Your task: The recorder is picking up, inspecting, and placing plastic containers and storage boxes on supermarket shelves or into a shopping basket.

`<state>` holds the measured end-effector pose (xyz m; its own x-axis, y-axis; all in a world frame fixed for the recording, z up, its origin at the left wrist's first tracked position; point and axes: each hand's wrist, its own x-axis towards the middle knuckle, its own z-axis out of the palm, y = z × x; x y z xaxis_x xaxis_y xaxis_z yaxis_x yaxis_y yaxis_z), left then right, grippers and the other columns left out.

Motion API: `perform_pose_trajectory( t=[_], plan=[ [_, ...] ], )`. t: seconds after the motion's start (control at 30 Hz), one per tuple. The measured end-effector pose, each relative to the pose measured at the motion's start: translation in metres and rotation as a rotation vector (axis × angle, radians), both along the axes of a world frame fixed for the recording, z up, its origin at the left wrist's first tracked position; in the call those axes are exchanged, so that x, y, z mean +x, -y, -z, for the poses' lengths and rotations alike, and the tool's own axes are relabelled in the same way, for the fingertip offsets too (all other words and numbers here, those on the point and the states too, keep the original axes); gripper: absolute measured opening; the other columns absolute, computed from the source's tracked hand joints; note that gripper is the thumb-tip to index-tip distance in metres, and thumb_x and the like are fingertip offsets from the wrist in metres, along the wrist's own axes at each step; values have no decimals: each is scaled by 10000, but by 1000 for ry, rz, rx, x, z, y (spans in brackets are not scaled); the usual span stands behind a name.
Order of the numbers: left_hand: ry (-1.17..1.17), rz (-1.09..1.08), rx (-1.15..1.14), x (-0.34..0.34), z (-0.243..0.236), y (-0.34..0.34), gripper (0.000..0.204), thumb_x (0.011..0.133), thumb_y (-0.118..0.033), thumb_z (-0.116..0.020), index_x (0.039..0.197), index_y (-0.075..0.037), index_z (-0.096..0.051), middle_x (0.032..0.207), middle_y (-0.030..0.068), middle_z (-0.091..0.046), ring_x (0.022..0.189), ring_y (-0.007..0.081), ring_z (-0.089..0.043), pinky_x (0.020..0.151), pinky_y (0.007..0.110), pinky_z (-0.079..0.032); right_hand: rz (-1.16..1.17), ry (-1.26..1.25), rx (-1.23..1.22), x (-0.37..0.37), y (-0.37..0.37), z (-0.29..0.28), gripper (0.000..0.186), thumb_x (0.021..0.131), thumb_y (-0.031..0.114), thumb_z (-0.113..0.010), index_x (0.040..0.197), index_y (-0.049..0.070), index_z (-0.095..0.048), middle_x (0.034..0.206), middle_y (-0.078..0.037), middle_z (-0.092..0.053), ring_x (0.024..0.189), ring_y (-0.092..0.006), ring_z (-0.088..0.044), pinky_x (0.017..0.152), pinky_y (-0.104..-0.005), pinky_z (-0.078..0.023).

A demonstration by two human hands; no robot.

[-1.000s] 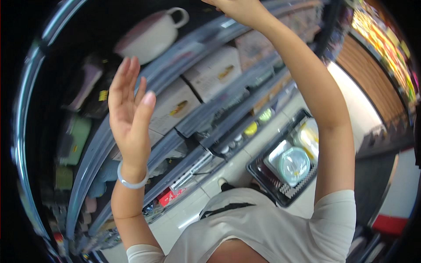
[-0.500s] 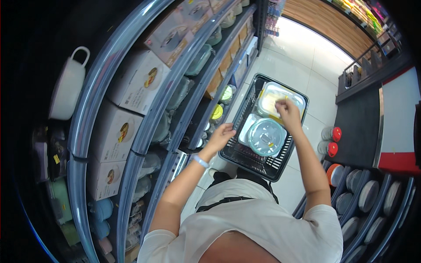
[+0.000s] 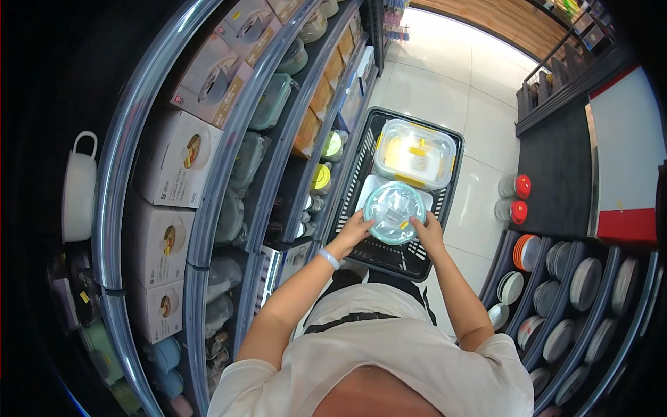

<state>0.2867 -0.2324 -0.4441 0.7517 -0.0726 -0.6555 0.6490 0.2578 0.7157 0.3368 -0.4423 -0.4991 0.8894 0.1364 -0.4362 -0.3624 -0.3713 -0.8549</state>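
Pinching a round clear container (image 3: 394, 210) with a pale teal rim from both sides, left hand (image 3: 352, 233) at the left edge and right hand (image 3: 429, 234) at the lower right, each grip bent around the rim. Held within the near half of a black basket (image 3: 393, 258), overlapping a white piece (image 3: 360, 197); hard to tell whether lifted or resting. Just beyond, in the far half, a rectangular container (image 3: 415, 156) with yellow clips. Judging by this layout, done with getting both containers within the basket's outline; not yet done with letting go of the round one; unable to tell what else remains
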Motion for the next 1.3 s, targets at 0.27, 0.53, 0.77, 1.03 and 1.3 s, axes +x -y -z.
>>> perform_pose_trajectory(
  t=[0.27, 0.53, 0.77, 1.03, 1.3],
  plan=[
    [-42, 4, -70, -4, 8, -3, 347, 892, -170, -476, 1217, -89, -386, 1186, 57, -469, 1099, 162, -448, 947, 361, -337, -23, 104, -78, 3, 3, -1, 302, 770, 192, -623, 970, -23, -556, 750, -86, -590, 603, -121, -539, 522, -262, -425],
    [5, -46, -65, -30, 13, 2, 458, 876, -138, -500, 1275, -136, -276, 1203, 49, -456, 1083, 153, -444, 912, 340, -354, -93, 1, -98, -1, 0, -18, 377, 751, 256, -633, 970, -41, -556, 804, -180, -612, 692, -226, -606, 612, -327, -467],
    [97, -157, -102, -44, -19, 1, 553, 873, -157, -524, 1309, -129, -185, 1194, 86, -465, 1071, 142, -453, 856, 292, -373, -60, -96, 5, -18, -12, -60, 341, 790, 239, -608, 942, -56, -529, 659, -82, -530, 512, -135, -549, 417, -258, -458],
    [485, -202, 158, 10, -153, -47, 469, 864, -204, -543, 1254, -101, -303, 1108, 65, -489, 934, 130, -499, 747, 288, -435, -145, 254, 324, 56, -64, -183, 309, 815, 179, -585, 1029, -40, -539, 750, -73, -597, 623, -96, -568, 482, -227, -450],
    [791, -372, 337, 34, -312, -101, 550, 844, -304, -572, 1241, -43, -294, 1132, 140, -498, 1037, 201, -498, 865, 352, -418, -320, 502, 583, 119, -148, -351, 328, 796, 239, -612, 974, -35, -581, 794, -77, -624, 633, -97, -582, 498, -214, -475]
  ],
)
